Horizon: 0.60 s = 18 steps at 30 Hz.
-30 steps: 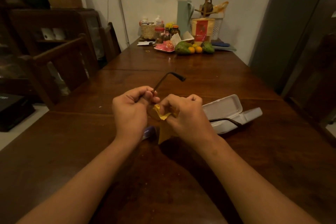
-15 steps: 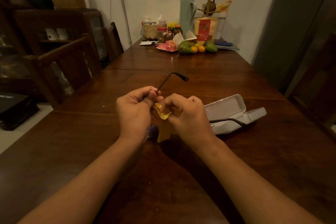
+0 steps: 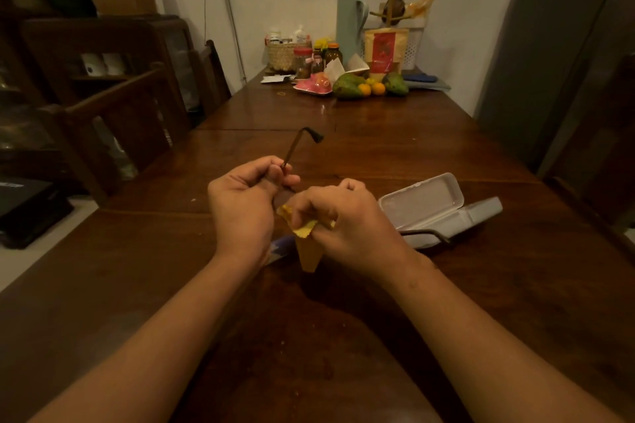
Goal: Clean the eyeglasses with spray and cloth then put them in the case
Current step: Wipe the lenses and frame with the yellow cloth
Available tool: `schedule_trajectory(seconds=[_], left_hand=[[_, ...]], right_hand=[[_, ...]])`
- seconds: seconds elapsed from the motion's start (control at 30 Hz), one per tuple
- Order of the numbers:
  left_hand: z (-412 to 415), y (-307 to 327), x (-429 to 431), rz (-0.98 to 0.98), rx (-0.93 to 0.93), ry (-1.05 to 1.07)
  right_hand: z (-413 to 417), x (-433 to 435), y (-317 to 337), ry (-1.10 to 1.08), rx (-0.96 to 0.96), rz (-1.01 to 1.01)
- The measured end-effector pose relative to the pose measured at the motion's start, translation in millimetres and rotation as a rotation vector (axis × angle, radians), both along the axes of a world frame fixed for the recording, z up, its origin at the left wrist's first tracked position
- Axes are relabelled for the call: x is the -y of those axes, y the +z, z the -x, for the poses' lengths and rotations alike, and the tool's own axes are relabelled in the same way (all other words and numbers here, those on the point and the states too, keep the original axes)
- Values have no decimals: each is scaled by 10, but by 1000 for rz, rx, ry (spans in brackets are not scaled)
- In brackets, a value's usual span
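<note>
Here we are mid-wipe: our left hand [image 3: 244, 203] pinches the eyeglasses [image 3: 293, 148] by the frame, our right hand [image 3: 347, 220] pinches the yellow cloth [image 3: 304, 233] round a lens, just left of the open case [image 3: 421, 201], probably their next stop.

The long dark wooden table [image 3: 395, 148] stretches away from me. At its far end, against the pale wall, I see two green oval fruits [image 3: 347, 86] with small round oranges [image 3: 372, 89] between them, a pink plate [image 3: 312, 85] just left of those, a woven straw basket [image 3: 283, 57] of bottles, a brown glass jar with an orange lid [image 3: 332, 57], a tall pale green flask [image 3: 348, 27], a tan and red paper pouch [image 3: 385, 50] and a white slotted plastic basket [image 3: 414, 45] behind it. On my left, two dark wooden chairs [image 3: 120, 113] stand at the table's edge, with a dark wooden cabinet [image 3: 103, 41] beyond them.
</note>
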State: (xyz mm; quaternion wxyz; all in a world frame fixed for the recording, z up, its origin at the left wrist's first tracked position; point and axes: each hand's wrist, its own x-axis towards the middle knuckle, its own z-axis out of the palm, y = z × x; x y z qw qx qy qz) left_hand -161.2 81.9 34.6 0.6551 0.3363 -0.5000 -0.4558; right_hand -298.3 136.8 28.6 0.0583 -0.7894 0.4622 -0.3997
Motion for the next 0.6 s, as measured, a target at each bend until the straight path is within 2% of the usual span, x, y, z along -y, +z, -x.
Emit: schedule_trajectory(seconds=[0.07, 0.17, 0.4, 0.5, 0.6], left_hand=[[-37, 0, 25, 24, 1, 9], [-74, 23, 41, 97, 38, 36], [-161, 101, 91, 144, -26, 132], [-155, 96, 95, 149, -40, 159], [-139, 79, 88, 147, -50, 168]], right_hand=[[55, -32, 42, 56, -24, -51], [121, -47, 67, 24, -51, -98], [144, -98, 180, -173, 133, 115], [107, -93, 167, -268, -19, 135], [69, -81, 131, -275, -151, 60]])
